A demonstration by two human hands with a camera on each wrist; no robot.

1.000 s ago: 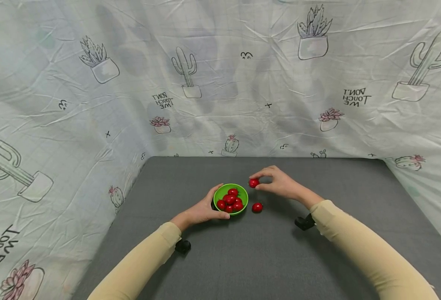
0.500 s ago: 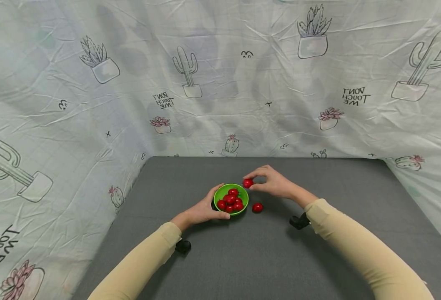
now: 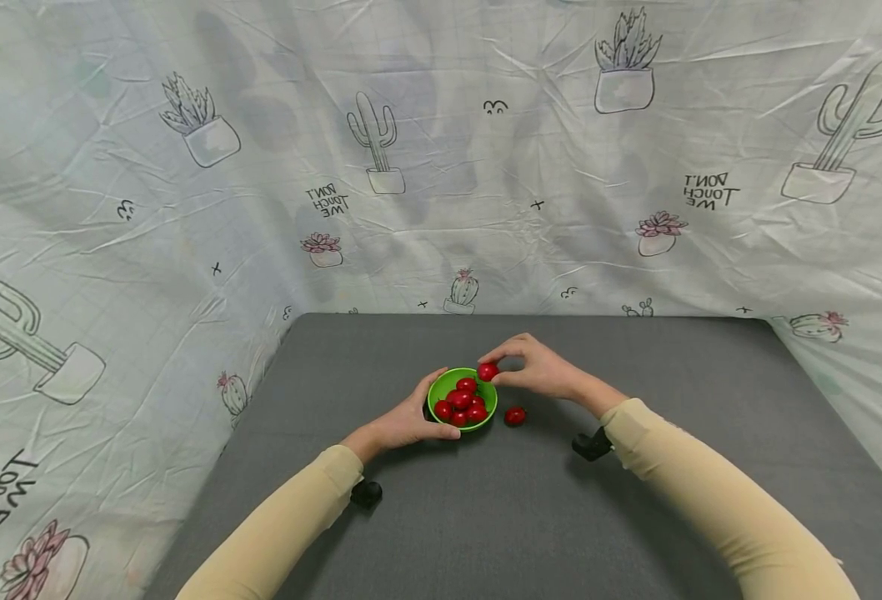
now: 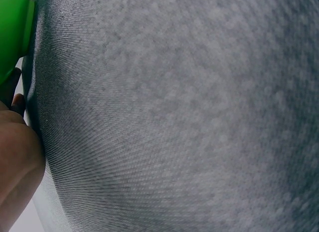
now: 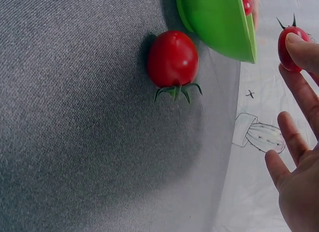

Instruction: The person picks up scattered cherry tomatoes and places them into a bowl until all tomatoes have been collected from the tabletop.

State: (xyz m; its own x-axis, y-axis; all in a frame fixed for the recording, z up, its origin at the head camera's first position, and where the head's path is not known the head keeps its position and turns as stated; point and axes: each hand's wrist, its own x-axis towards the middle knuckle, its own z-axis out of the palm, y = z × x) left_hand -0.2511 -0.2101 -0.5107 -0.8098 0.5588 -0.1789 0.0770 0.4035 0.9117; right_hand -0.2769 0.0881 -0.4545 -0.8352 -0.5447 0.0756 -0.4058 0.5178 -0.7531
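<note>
A green bowl [image 3: 438, 387] holding several red cherry tomatoes sits mid-table on the grey cloth. My left hand [image 3: 411, 421] grips its near-left rim, thumb along the front; the bowl's edge [image 4: 12, 35] shows in the left wrist view beside my palm. My right hand [image 3: 533, 371] pinches one cherry tomato [image 3: 488, 372] between thumb and fingers just over the bowl's far-right rim; that tomato [image 5: 289, 42] appears at my fingertip in the right wrist view. Another cherry tomato [image 3: 514, 416] lies on the cloth right of the bowl [image 5: 219, 22], seen large with its green stem [image 5: 172, 60].
The grey table [image 3: 636, 500] is walled at the back and both sides by a white cactus-print sheet [image 3: 441, 167]. Black wrist camera mounts show under each sleeve [image 3: 366, 492].
My right hand has carried the pinched tomato leftward, from right of the bowl to over its far-right rim. The left hand and the bowl have stayed put.
</note>
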